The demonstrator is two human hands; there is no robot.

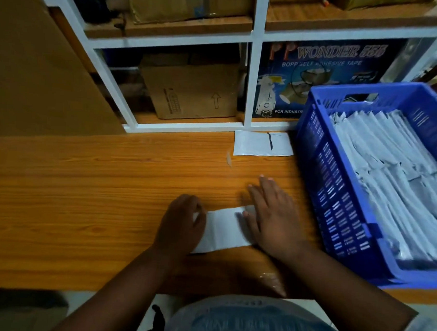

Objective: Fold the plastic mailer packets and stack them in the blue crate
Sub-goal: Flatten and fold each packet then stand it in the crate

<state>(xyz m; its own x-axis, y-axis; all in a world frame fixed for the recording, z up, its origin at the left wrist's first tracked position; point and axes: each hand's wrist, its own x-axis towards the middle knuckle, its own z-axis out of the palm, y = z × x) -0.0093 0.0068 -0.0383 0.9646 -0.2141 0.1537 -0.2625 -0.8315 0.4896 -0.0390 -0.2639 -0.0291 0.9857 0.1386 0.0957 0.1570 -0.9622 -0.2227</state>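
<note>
Pressing the mailer packet (222,230) near the surface's front edge, the flat right hand (272,217) and seemingly pinching left hand (182,221) risk a crooked crease if the slippery plastic slides.

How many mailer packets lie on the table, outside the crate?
2: one packet under both hands near the front edge, another packet at the back beside the blue crate.

Dim indoor light, soft blur, warped edges
</note>
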